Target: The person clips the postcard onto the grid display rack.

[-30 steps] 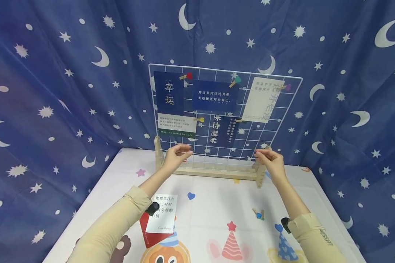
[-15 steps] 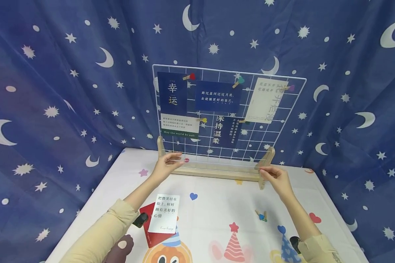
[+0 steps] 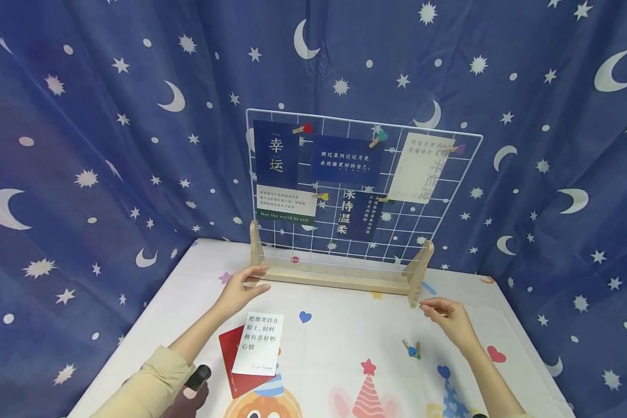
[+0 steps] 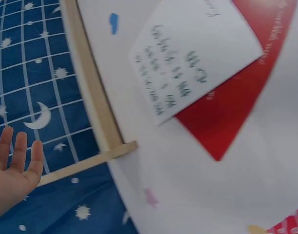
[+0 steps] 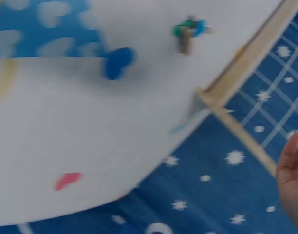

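My left hand (image 3: 238, 292), with nothing in it, hovers in front of the left foot of a white wire grid rack (image 3: 366, 247), its fingers loosely bent. My right hand (image 3: 451, 322) holds nothing either and is in the air right of the rack's other foot. Several cards hang on the grid by small heart clips, among them a dark blue card (image 3: 276, 154) and a white card (image 3: 420, 168). On the table below my left hand, a white printed card (image 3: 258, 342) overlaps a red card (image 3: 235, 368). Left of my right hand lie small wooden heart clothespins (image 3: 411, 349).
The rack stands on a wooden base (image 3: 334, 278) near the back of the table. Behind it hangs a blue curtain (image 3: 136, 145) with moons and stars. A white tablecloth (image 3: 339, 331) with party-hat prints covers the table.
Both hands have drawn back from the lower part of the grid, down toward the front of the table. The left has also moved left and the right to the right. The cards stay put.
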Motion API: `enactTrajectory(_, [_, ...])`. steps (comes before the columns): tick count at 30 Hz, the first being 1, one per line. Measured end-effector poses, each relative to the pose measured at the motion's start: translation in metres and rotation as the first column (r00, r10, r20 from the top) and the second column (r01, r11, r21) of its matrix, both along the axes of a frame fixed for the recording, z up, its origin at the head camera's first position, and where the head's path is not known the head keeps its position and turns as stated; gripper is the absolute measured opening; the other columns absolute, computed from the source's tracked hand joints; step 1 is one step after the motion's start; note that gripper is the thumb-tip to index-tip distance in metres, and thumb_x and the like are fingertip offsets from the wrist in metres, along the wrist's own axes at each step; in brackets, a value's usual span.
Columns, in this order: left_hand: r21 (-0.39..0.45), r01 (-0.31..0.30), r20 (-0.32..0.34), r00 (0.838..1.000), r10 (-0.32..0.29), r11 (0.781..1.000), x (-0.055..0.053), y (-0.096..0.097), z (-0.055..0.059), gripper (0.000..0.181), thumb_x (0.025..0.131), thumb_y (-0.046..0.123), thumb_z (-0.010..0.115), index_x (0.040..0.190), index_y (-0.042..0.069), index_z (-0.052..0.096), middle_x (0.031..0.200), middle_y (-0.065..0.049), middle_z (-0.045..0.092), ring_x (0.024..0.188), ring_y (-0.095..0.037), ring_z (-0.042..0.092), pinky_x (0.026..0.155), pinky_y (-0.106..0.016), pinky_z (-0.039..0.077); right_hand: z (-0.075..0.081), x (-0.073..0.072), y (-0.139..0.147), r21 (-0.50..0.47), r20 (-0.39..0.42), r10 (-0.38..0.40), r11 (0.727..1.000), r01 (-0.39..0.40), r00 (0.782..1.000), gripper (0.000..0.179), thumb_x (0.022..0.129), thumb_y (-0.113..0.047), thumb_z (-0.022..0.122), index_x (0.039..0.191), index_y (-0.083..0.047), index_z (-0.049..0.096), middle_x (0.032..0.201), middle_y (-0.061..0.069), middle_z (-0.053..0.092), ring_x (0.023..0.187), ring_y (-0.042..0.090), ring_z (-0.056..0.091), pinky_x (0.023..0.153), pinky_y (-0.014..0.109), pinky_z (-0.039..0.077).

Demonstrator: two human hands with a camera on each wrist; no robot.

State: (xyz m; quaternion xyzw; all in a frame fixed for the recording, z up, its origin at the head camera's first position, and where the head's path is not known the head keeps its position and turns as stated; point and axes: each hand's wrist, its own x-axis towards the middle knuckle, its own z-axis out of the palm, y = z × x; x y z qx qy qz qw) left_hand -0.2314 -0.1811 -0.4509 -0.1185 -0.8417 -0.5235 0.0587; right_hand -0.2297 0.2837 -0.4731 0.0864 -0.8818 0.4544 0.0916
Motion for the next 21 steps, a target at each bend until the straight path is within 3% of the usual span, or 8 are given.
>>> enactTrajectory(3, [-0.018,-0.044,0.022,0.999,0.045,0.999,-0.002,-0.009,-0.031,0.044,0.085,0.011,0.068,0.125,-0.002,0.054,0.122,-0.025,0.058,0.111,-0.041,0.056,0.094,-0.052,0.047,-0.019,0.005,0.006,0.041,-0.040,0.005,0.999,-0.004,0.999,0.014,0.088,-0.004,0.062,0.097,0.005,0.068,0.086,0.014,0.070,0.070,-0.005,0.059,0.064,0.015,0.051])
enactTrajectory(6, [-0.027,-0.078,0.054,0.995,0.080,0.997,0.005,-0.013,-0.046,0.043,0.085,0.010,0.068,0.125,-0.002,0.055,0.122,-0.025,0.059,0.112,-0.042,0.055,0.094,-0.052,0.047,-0.029,0.010,0.010,0.045,-0.029,0.008,0.999,-0.006,1.000,0.014,0.088,-0.005,0.063,0.097,0.004,0.069,0.088,0.016,0.070,0.071,-0.005,0.058,0.064,0.016,0.051])
enactTrajectory(11, [-0.028,-0.090,0.073,0.993,0.092,0.996,0.013,-0.015,-0.058,0.043,0.085,0.011,0.068,0.125,0.000,0.055,0.121,-0.026,0.058,0.111,-0.043,0.054,0.093,-0.052,0.047,-0.035,0.015,0.018,0.077,0.014,-0.014,0.997,0.012,1.000,0.015,0.089,-0.008,0.063,0.098,0.001,0.069,0.093,0.016,0.070,0.074,-0.007,0.057,0.067,0.016,0.051])
enactTrajectory(16, [-0.096,-0.108,0.096,0.988,0.117,0.989,0.020,-0.017,-0.070,0.044,0.083,0.012,0.070,0.124,0.003,0.057,0.121,-0.022,0.059,0.109,-0.039,0.056,0.090,-0.052,0.048,-0.045,0.017,0.022,0.095,0.051,-0.019,0.995,0.014,0.999,0.014,0.088,-0.006,0.064,0.098,0.002,0.069,0.093,0.016,0.070,0.074,-0.006,0.058,0.067,0.018,0.052])
enactTrajectory(21, [-0.172,-0.063,0.119,0.989,0.085,0.983,0.022,-0.018,-0.082,0.051,0.080,0.011,0.073,0.127,0.004,0.054,0.126,-0.023,0.056,0.112,-0.042,0.054,0.093,-0.054,0.047,-0.054,0.022,0.022,0.152,0.143,-0.041,0.988,0.019,0.989,0.015,0.086,-0.006,0.065,0.099,0.002,0.068,0.094,0.014,0.070,0.074,0.000,0.060,0.066,0.020,0.052])
